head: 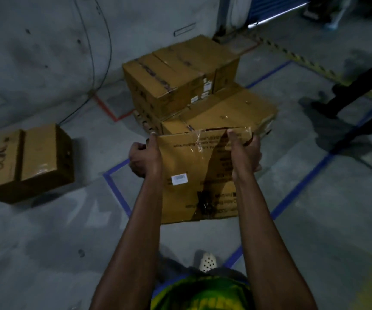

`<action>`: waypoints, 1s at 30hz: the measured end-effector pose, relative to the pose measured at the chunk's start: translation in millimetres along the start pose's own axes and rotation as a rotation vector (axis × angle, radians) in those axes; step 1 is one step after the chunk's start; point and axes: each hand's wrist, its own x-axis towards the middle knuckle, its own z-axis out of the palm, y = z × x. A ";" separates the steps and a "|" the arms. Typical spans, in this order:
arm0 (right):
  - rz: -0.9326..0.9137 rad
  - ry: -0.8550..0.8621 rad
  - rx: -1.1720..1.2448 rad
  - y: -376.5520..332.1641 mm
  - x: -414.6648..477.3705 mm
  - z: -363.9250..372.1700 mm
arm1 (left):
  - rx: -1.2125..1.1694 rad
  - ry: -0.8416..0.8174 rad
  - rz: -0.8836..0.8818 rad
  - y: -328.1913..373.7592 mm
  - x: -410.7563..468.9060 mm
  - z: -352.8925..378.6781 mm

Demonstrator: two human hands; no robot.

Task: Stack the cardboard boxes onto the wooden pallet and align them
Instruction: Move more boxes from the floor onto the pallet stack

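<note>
I hold a cardboard box (pixel 187 166) with a white barcode label in front of me, its near face tilted toward the camera. My left hand (pixel 143 156) grips its left edge and my right hand (pixel 245 151) grips its right top edge, thumbs over the top. Just beyond it stands a stack of cardboard boxes (pixel 180 79), two tall at the back and a lower box (pixel 227 110) in front. The wooden pallet under the stack is hidden by the boxes.
A lone cardboard box (pixel 26 162) with black scribble sits on the concrete floor at the left. Blue tape lines (pixel 301 184) frame the floor around the stack. A person's dark legs (pixel 359 88) stand at the right. Cables hang on the wall at the left.
</note>
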 end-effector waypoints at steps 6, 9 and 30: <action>-0.063 0.120 -0.053 -17.2 57.1 -24.2 | 0.003 -0.024 0.006 27.0 -19.4 67.1; -0.081 0.152 -0.083 -25.2 89.7 -15.2 | 0.028 -0.022 -0.017 37.5 -12.1 101.2; 0.050 -0.152 -0.638 -93.5 393.8 148.7 | 0.240 -0.053 -0.247 98.3 112.8 364.6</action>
